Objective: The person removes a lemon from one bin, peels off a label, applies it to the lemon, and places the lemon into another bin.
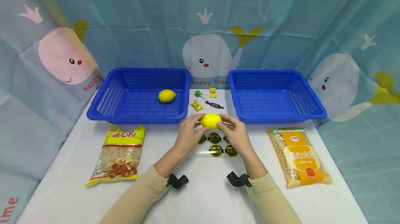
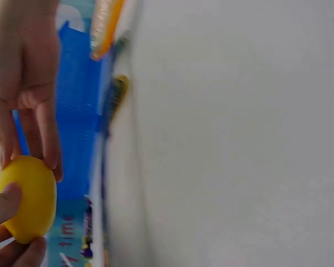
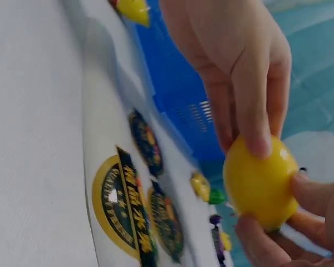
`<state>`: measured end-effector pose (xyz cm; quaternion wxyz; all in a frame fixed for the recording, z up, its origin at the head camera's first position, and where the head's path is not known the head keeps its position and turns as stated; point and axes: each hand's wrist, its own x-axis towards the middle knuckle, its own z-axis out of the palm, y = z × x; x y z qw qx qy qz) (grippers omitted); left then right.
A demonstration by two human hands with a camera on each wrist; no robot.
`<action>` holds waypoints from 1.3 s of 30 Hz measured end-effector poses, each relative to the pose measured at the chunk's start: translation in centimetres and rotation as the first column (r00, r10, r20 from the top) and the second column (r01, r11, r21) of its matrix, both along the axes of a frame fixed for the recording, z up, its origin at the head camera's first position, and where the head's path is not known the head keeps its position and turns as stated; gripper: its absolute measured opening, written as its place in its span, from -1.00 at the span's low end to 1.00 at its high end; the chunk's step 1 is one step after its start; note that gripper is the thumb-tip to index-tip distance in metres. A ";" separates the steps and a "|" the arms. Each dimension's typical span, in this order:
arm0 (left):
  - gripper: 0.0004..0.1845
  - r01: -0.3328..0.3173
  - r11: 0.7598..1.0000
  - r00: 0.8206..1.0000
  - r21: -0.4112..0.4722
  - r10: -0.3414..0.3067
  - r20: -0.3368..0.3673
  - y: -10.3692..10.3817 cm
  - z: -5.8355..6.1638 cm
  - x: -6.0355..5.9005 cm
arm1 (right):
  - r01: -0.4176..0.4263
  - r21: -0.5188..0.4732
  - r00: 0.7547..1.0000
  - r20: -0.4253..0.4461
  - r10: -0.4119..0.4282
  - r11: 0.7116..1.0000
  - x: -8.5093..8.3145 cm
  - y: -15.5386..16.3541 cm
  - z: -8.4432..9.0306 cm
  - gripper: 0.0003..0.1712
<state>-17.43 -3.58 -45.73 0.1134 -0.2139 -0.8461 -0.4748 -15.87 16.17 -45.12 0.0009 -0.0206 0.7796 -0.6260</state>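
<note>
White desk (image 1: 212, 192) carries a blue left basket (image 1: 137, 118) and blue right basket (image 1: 281, 117). Sticker sheet (image 1: 203, 154) flat in front. Left hand (image 1: 190, 129) and right hand (image 1: 235, 131): both grips clamped on the held lemon (image 1: 210, 121), thumbs and fingertips at opposite ends, lifted off the desk near the sheet. Step, as judged: two-handed handling, maybe positioning. Next move probably calls for one grip holding firm while the other frees up. Other lemon (image 1: 166, 96) sits in left basket.

White table (image 1: 206, 199) bears baskets (image 1: 137, 118), bags (image 1: 120, 156), sweets (image 1: 214, 105) and, apparently, stickers (image 1: 216, 150)
</note>
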 end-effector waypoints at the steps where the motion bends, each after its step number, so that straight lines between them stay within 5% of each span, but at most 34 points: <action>1: -0.47 -0.006 1.000 1.000 -0.020 0.007 0.005 0.2 -0.6 -0.3 | 0.013 0.013 1.000 0.015 -0.013 1.000 -0.3 -0.1 -0.4 -0.43; 7: -0.44 -0.033 0.991 0.999 -0.129 0.036 0.024 0.6 -3.2 -2.9 | 0.091 0.107 0.992 0.080 -0.099 0.990 -2.8 -1.2 -2.2 -0.47; 17: -0.41 -0.022 0.983 0.971 -0.185 0.065 0.230 0.8 -3.4 -4.6 | 0.112 0.182 0.988 0.089 -0.130 0.977 -4.3 -1.3 -4.0 -0.45; 32: -0.25 0.008 0.983 0.938 -0.183 0.056 0.343 -0.1 -3.5 -5.0 | 0.049 0.207 0.992 0.103 -0.071 0.977 -4.7 -1.0 -3.9 -0.32; 39: -0.26 -0.032 0.964 0.954 -0.265 0.109 0.280 -0.5 -2.6 -2.8 | 0.107 0.361 0.993 0.005 -0.117 0.927 -2.6 -0.3 -3.4 -0.30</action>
